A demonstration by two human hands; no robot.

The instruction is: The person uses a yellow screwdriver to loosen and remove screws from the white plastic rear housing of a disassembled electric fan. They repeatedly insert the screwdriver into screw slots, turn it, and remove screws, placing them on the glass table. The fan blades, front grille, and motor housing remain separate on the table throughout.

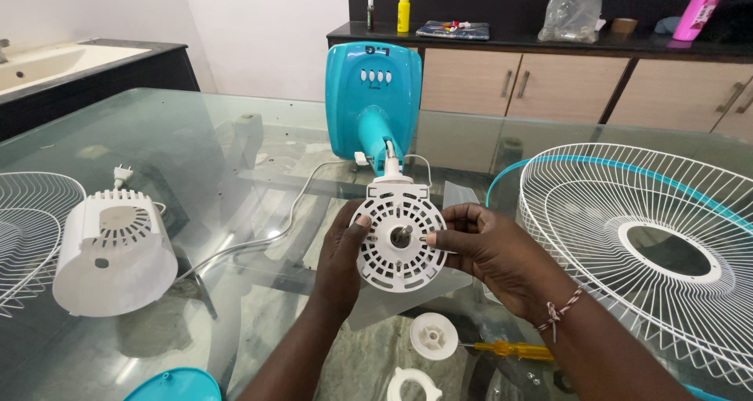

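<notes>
- The left hand (341,256) grips the left edge of a round white slotted motor housing (398,244), thumb on its face and fingers behind it.
- The right hand (490,252) clasps the housing's right edge — fingertips pinched at a point on the rim beside the central shaft (401,235).
- The housing is held upright above the glass table (196,134), its face toward the camera, joined at the top to the neck of a teal fan base (372,103) that stands just behind it.
- A white cable (290,213) runs from the base across the glass to the left.
- At the left lies a white rear motor cover (114,252), beside a white wire grille (27,236).
- At the right lies a larger white fan guard (651,244) with a teal rim.
- Below the hands sit a white round nut (433,336), a white ring (414,385) and a yellow-handled screwdriver (514,351) — all near each other.
</notes>
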